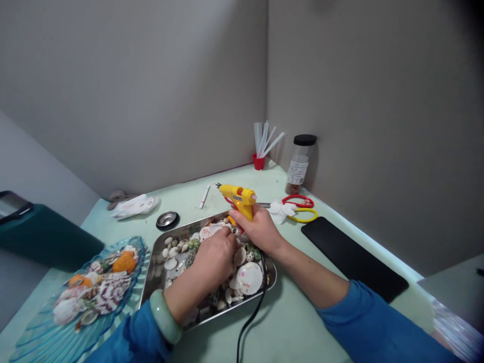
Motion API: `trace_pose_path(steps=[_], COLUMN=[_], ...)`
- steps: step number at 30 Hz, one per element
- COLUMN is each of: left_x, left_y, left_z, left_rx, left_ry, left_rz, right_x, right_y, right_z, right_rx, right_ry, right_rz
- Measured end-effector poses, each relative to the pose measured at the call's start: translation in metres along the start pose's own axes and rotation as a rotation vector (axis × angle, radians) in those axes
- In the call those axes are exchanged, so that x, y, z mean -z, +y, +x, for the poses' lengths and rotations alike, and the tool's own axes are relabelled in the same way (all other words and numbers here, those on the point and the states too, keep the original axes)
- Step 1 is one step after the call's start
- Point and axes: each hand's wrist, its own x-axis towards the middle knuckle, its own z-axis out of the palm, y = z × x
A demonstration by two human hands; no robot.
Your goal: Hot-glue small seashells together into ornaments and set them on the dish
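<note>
My right hand grips the yellow glue gun, nozzle toward the bench's far edge. My left hand pinches a shell over the steel tray. I'd hold that shell steady, fingers clear.

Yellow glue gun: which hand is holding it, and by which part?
The right hand holds the yellow glue gun by its handle. The left hand rests among shells in the metal tray.

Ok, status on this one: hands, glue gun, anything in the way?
Right hand gripping glue gun. Left hand down among shells in metal tray. Cord trails over tray edge.
</note>
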Motion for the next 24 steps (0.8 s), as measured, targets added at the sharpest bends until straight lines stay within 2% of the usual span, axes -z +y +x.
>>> trace_pose_path(steps=[3, 8, 13, 18, 21, 24], left_x=[0.001, 0.013, 0.038, 0.050, 0.050, 0.047], left_y=[-0.001, -0.012, -0.039, -0.063, -0.066, -0.058], left_z=[0.000, -0.006, -0.037, -0.081, -0.095, -0.091], left_rx=[-0.016, 0.053, 0.126, 0.153, 0.158, 0.126], left_ry=[0.010, 0.057, 0.028, -0.139, -0.188, -0.136], left_rz=[0.012, -0.039, -0.126, -0.179, -0.160, -0.147], right_x=[0.001, 0.002, 0.002, 0.002, 0.002, 0.002], right_y=[-0.001, -0.001, 0.001, 0.000, -0.003, -0.003], right_z=[0.001, 0.000, 0.000, -0.001, -0.002, -0.001], right_rx=[0.004, 0.001, -0.007, -0.009, -0.020, -0.027], right_ry=[0.012, 0.018, 0.007, -0.005, -0.011, -0.010], right_rz=[-0.017, -0.038, -0.028, -0.013, -0.006, -0.007])
